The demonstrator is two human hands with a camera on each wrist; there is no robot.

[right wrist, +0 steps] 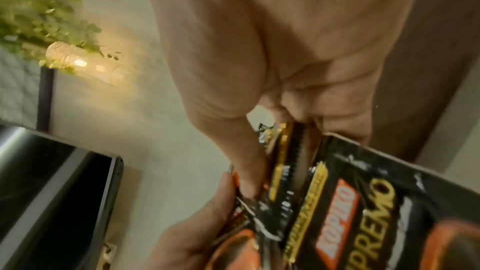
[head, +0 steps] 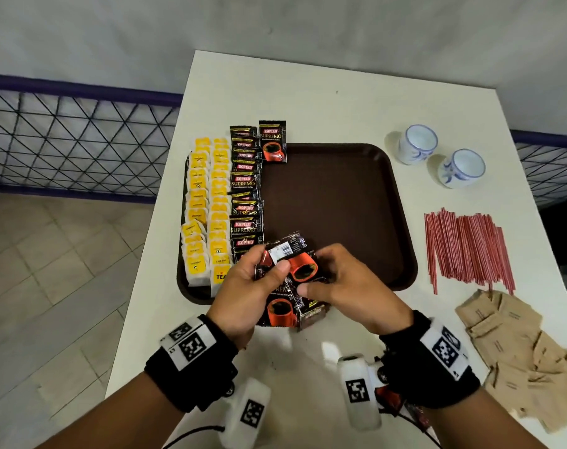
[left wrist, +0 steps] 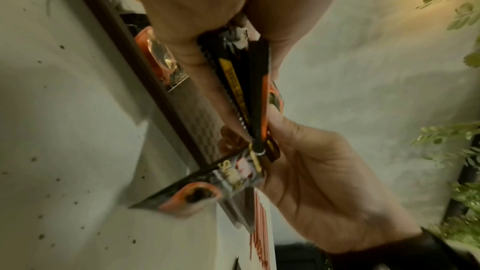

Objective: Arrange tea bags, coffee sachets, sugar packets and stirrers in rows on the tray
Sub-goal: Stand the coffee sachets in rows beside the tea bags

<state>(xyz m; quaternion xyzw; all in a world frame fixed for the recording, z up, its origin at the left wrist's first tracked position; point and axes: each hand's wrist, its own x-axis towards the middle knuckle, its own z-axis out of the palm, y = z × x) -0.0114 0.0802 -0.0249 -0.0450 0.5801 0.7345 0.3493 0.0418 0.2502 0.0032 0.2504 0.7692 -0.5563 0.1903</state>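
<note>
A dark brown tray (head: 340, 205) lies on the white table. Two rows of yellow tea bags (head: 207, 205) fill its left side, with a row of black coffee sachets (head: 246, 189) beside them and one more sachet (head: 273, 141) at the far edge. Over the tray's near edge both hands hold a bunch of black coffee sachets (head: 292, 280). My left hand (head: 259, 286) grips the bunch with its thumb on top. My right hand (head: 334, 280) pinches it from the right. In the wrist views the sachets (left wrist: 257, 98) (right wrist: 337, 202) sit fanned between the fingers.
Red stirrers (head: 466, 247) lie in a pile right of the tray. Brown sugar packets (head: 521, 354) are heaped at the near right. Two white and blue cups (head: 418, 144) (head: 463, 168) stand at the back right. A railing (head: 75, 134) runs left of the table.
</note>
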